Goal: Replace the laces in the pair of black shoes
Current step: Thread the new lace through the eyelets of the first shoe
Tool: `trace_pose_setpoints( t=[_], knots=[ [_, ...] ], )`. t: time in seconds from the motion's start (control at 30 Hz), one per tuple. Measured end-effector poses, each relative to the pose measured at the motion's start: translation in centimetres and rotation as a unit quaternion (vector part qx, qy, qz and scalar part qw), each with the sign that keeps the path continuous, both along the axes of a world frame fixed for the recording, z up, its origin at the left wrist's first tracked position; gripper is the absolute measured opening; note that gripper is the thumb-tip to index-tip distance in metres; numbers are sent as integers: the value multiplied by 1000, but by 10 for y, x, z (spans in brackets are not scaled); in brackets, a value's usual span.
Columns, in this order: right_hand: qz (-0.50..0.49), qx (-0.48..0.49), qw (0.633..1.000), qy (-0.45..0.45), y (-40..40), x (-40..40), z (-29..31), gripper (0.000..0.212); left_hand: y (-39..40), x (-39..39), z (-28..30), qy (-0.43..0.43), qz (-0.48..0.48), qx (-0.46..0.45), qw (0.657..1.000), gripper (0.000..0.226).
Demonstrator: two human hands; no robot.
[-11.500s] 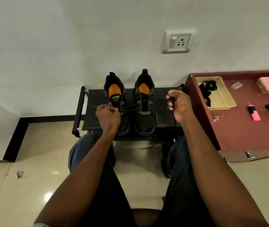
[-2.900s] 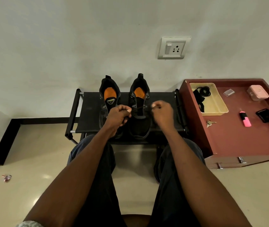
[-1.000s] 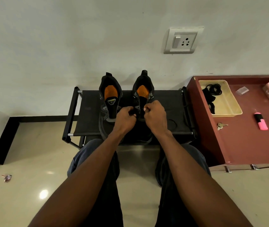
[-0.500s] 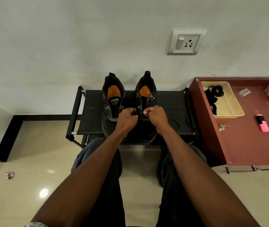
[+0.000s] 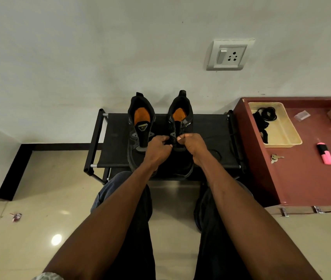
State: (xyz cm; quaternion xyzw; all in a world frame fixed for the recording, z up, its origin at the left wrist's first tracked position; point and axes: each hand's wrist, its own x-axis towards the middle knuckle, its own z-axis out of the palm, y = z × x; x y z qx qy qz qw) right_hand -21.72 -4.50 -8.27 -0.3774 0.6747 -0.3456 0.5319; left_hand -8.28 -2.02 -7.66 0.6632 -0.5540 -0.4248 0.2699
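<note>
Matt black cloth shoes (image 5: 140, 128) sit on a matt fabric shelf (image 5: 116, 142) with metal rods, above glossy floor tiles (image 5: 39, 229), beside a smooth reddish counter (image 5: 302, 178).

Both arms reach forward — left hand (image 5: 159, 148) and right hand (image 5: 193, 144) curled, knuckles nearly touching.

Black shoes (image 5: 140, 126) show orange insoles on the black rack (image 5: 116, 138); right of the rack, a maroon table (image 5: 302, 178) carries a cream tray (image 5: 293, 136) and pink highlighter (image 5: 325, 154).
</note>
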Motion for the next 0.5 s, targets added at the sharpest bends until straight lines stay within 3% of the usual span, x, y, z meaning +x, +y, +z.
trace_pose_setpoints(
  t=[0.2,0.33,0.43,0.5],
  knots=[
    [30,-14,999,32,3,0,4,15,2,1,-4,-7,-35,-8,999,13],
    [49,-44,997,46,5,0,4,19,1,2,-2,20,5,-4,1000,38],
    [43,-99,984,140,6,-2,1,9,2,-3,-4,40,53,-20,998,39],
    [38,-112,977,176,4,1,-7,13,2,-5,-5,47,66,-27,996,36]
  ],
)
